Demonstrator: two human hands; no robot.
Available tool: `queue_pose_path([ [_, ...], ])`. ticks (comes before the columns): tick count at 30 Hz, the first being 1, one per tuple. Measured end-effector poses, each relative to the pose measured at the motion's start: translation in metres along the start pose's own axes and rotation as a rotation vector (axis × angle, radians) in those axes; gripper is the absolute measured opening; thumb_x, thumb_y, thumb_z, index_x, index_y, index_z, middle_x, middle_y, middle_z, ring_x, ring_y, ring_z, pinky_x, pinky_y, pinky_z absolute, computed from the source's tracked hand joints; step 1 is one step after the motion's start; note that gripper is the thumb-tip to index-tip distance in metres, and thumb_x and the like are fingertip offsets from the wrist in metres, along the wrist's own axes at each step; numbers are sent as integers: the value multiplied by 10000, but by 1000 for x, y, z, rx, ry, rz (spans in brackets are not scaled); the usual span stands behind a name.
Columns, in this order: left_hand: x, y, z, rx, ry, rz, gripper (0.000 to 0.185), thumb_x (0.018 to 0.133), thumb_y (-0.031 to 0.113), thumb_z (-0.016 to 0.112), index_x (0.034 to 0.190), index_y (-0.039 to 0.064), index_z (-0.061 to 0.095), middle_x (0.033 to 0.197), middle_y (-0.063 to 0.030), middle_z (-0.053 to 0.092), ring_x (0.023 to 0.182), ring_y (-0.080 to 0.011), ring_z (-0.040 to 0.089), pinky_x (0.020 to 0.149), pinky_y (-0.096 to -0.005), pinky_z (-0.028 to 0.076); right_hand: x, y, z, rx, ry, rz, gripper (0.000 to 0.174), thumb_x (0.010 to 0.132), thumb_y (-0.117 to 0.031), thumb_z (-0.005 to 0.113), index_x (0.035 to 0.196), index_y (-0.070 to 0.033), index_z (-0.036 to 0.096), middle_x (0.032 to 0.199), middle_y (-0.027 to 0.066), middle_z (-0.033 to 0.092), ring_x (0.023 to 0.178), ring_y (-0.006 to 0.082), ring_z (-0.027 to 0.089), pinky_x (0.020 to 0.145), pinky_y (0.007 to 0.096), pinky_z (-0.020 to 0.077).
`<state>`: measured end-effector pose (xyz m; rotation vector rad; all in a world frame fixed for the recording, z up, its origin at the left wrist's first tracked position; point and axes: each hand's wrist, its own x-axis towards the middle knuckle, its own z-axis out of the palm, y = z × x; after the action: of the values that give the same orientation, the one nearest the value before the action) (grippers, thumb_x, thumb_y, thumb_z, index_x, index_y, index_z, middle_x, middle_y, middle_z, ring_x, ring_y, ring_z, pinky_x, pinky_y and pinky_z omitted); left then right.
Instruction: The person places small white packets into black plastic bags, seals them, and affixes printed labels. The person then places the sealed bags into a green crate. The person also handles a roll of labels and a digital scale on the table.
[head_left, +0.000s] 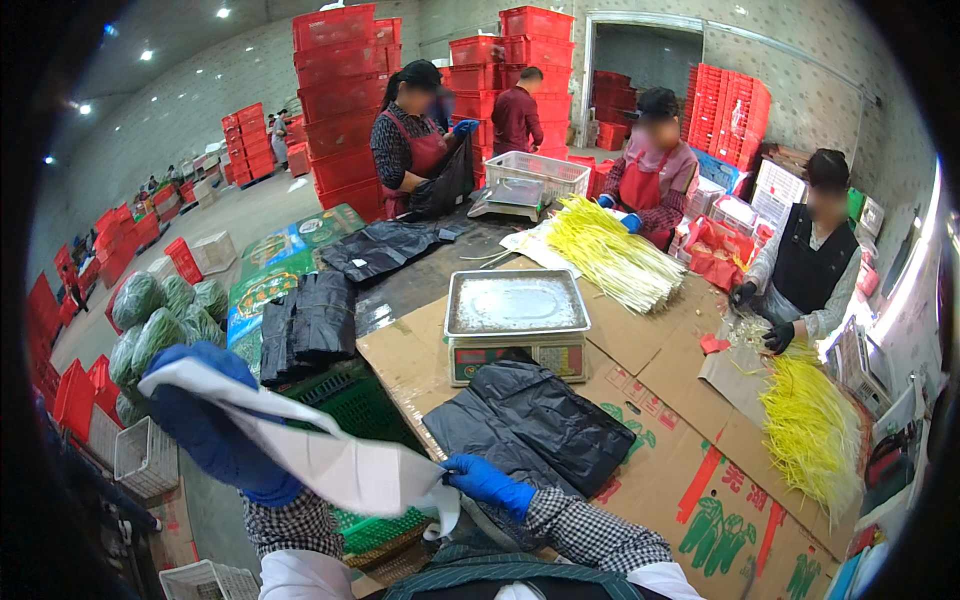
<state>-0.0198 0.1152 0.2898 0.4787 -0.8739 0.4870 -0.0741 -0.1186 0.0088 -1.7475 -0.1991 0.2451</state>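
Observation:
My right hand (489, 484), in a blue glove, pinches one end of a thin white sheet (360, 472); whether it is cloth, paper or plastic I cannot tell. From there the sheet stretches leftward across my left hand (206, 442), which is also gloved in blue and blurred by motion. Its fingers are not clear enough to show a grip. Just beyond my right hand, folded black plastic bags (529, 427) lie on the cardboard-covered table (637, 480). They rest against the front of a digital scale (517, 360) with a metal pan (517, 300).
More black bags (326, 315) lie at the table's left. Below that edge stands a green crate (352, 405). Yellow chives (615, 251) lie at the back, others (810, 431) at right. Co-workers stand around the far side. Bagged green vegetables (161, 330) are piled left.

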Motion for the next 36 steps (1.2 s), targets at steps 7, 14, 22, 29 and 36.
queue_pose_path([
  [7, 5, -2, 23, 41, -74, 29, 241, 964, 269, 447, 802, 98, 397, 741, -6, 359, 652, -114, 338, 589, -262, 300, -2, 27, 24, 16, -332, -207, 325, 760, 44, 504, 1066, -13, 601, 1033, 130, 611, 976, 224, 566, 879, 326, 430],
  [14, 0, -12, 7, -244, -73, -255, 234, 943, 257, 505, 1101, 84, 503, 919, -11, 524, 797, -98, 485, 707, -248, 397, -12, 3, 41, -203, 137, -164, 385, 873, -154, 569, 1226, -25, 489, 1079, 159, 573, 936, 217, 567, 835, 327, 456],
  [22, -80, -61, 8, 751, -290, -869, 143, 899, 119, 559, 982, 18, 618, 896, -51, 627, 798, -130, 585, 728, -265, 476, -43, -47, -5, 579, 424, -211, 362, 924, -236, 543, 1204, -12, 493, 1048, 62, 563, 936, 130, 546, 847, 269, 443],
  [29, -168, -84, -9, 545, -489, -1149, 263, 889, 41, 548, 1147, -9, 560, 1068, -120, 606, 952, -187, 598, 844, -316, 480, -76, -81, -9, 162, 413, -183, 485, 846, -244, 664, 1234, -18, 481, 1084, 117, 572, 956, 164, 553, 834, 288, 464],
  [36, -189, -92, -23, 508, -415, -1171, 177, 840, 13, 618, 1014, -21, 600, 948, -85, 635, 855, -133, 591, 771, -271, 479, -77, -63, -12, 272, 421, -153, 259, 875, -196, 630, 1045, -3, 606, 890, 60, 611, 780, 98, 541, 701, 238, 457],
])
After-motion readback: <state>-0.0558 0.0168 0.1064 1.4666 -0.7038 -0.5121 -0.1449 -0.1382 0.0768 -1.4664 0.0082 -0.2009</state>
